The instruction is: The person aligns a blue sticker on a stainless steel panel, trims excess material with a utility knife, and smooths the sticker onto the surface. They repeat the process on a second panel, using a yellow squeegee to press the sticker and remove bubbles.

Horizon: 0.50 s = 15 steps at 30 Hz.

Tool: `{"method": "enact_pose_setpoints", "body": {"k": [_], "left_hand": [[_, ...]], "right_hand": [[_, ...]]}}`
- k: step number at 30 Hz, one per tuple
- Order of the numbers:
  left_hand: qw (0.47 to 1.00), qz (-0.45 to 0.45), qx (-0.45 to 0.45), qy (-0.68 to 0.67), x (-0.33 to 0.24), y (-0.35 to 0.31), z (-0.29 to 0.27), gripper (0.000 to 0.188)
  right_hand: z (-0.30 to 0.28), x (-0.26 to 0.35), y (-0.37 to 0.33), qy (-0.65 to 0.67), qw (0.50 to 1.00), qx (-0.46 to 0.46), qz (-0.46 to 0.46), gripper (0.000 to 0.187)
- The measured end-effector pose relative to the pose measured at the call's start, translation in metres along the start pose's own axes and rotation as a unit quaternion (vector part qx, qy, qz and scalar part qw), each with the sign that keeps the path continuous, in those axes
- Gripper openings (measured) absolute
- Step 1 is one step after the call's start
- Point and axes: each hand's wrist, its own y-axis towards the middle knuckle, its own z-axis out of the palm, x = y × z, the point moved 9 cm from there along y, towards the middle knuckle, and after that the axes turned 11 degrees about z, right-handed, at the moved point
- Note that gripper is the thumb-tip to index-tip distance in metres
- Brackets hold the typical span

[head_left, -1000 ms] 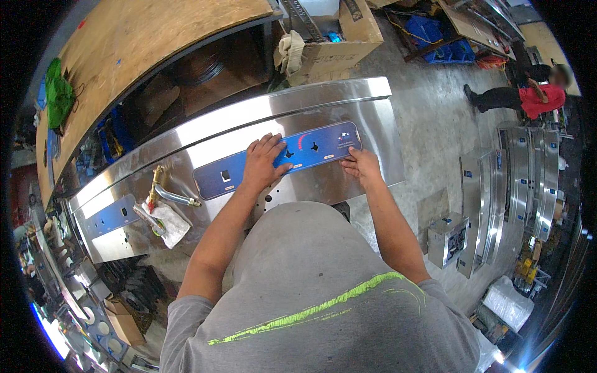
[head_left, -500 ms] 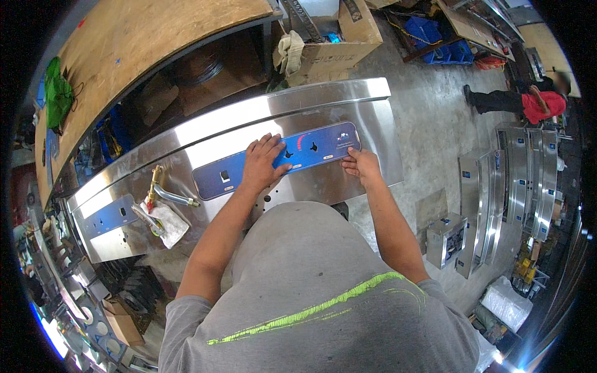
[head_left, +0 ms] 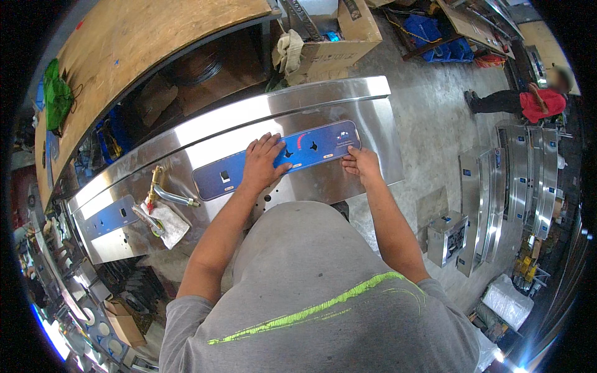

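A long blue control panel plate (head_left: pixel 236 163) with rounded ends, cut-out holes and a red curved mark lies along a shiny stainless steel panel (head_left: pixel 373 115). My left hand (head_left: pixel 264 163) rests flat across the middle of the blue plate, fingers extended. At the plate's right end, my right hand (head_left: pixel 362 163) pinches the lower corner, its thumb on top and its other fingers curled at the edge. Left of the plate lie a brass valve with a metal hose (head_left: pixel 155 186) and a white rag (head_left: pixel 171 227). Farther left, a second blue plate (head_left: pixel 112 216) sits on the steel.
A wooden workbench (head_left: pixel 155 37) stands beyond the steel panel, with a cardboard box (head_left: pixel 348 53) beside it. On the floor at right are several long steel panels (head_left: pixel 474 205) and a steel box (head_left: pixel 444 239). A person in a red shirt (head_left: pixel 542 105) stands at far right.
Both my hands and the blue plate stay practically where they were. The person in red at far right has shifted their head and arms slightly.
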Motion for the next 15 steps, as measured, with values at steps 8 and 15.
{"method": "enact_pose_setpoints", "body": {"k": [8, 15], "left_hand": [[0.984, 0.006, 0.146, 0.099, -0.034, 0.021, 0.014, 0.062], [0.975, 0.001, 0.181, 0.129, -0.041, 0.029, 0.022, 0.063]], "right_hand": [[0.000, 0.001, 0.000, 0.020, 1.000, 0.003, 0.000, 0.019], [0.002, 0.001, -0.005, 0.003, 1.000, 0.007, -0.006, 0.017]]}}
